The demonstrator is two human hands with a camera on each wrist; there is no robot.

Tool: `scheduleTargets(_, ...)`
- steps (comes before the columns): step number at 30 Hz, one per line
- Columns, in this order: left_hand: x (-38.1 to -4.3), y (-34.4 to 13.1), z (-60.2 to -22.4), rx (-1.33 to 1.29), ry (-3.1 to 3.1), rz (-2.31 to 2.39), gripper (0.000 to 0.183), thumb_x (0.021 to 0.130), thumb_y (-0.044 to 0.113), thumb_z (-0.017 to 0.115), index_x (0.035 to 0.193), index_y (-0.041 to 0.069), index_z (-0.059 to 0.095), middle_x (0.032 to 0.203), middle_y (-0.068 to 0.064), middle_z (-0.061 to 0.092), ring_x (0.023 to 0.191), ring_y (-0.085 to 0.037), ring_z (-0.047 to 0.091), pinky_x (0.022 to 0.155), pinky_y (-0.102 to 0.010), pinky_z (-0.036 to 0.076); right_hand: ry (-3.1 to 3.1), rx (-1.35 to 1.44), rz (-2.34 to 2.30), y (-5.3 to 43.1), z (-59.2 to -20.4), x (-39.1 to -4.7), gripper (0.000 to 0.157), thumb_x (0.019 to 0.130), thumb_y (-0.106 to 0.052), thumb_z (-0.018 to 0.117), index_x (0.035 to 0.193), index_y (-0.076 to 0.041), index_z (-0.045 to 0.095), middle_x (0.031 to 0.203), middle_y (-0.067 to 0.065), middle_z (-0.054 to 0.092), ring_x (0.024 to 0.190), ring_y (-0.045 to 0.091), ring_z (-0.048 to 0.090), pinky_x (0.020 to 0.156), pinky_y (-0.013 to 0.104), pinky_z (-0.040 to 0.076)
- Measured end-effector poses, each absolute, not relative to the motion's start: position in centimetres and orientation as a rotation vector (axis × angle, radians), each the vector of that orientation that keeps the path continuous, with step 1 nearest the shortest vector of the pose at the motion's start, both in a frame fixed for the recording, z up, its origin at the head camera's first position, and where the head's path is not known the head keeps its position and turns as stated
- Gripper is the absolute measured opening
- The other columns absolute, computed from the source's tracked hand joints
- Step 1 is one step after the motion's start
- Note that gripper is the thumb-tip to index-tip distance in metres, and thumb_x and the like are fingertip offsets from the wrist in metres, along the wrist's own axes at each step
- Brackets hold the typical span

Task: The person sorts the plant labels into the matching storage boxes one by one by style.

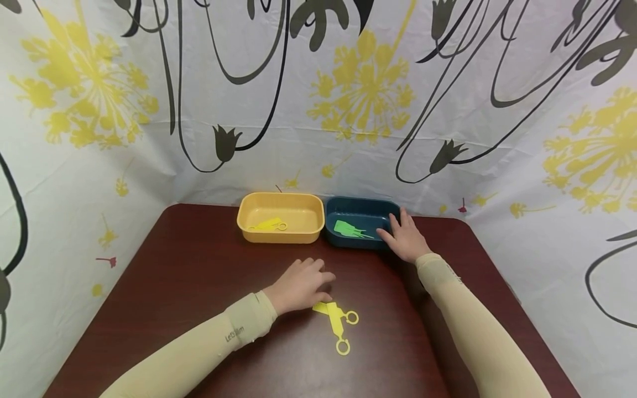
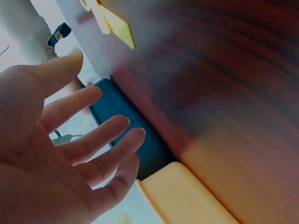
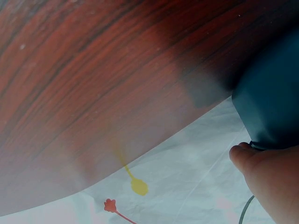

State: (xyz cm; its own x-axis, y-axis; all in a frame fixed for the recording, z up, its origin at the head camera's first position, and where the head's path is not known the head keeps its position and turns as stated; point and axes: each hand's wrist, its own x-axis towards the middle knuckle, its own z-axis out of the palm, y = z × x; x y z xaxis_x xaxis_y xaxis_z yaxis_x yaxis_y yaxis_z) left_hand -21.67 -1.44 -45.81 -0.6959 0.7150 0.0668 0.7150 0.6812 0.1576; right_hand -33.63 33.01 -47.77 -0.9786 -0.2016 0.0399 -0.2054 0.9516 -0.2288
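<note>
My left hand [image 1: 300,286] hovers over the middle of the table with loosely bent fingers and nothing in its palm. Just beside its thumb lie two flat yellow tags with ring ends [image 1: 335,320], one crossing the other. At the back, my right hand [image 1: 407,241] is at the right end of a dark blue bin [image 1: 348,241], fingers spread along its rim. In the right wrist view a fingertip [image 3: 240,154] touches the bin's edge. Inside that bin are flat green pieces with thin prongs [image 1: 346,228].
A yellow bin [image 1: 281,237] stands against the blue one on its left, holding flat yellow ring-ended pieces [image 1: 271,224]. Both bins sit near the back edge of the dark red wooden table [image 1: 199,260]. A patterned white cloth [image 1: 318,160] hangs behind and at both sides.
</note>
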Motion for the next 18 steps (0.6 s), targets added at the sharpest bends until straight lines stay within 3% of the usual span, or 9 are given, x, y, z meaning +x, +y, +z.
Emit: scheduleTargets(18,-20.7,-0.8,-47.6,1.312,2.8,0.226,0.049,0.085,0.05,0.078,0.129,0.032,0.069,0.106,0.002,0.057,0.094,-0.018,0.05,0.075,-0.036,0.043,-3.09,0.311,0.382,33.0,-48.0,-33.9,0.097,0.097,-0.076,0.027,0.161,-0.003,0.018,0.165,0.024,-0.006,0.15,0.046,0.002,0.113,0.066,0.02)
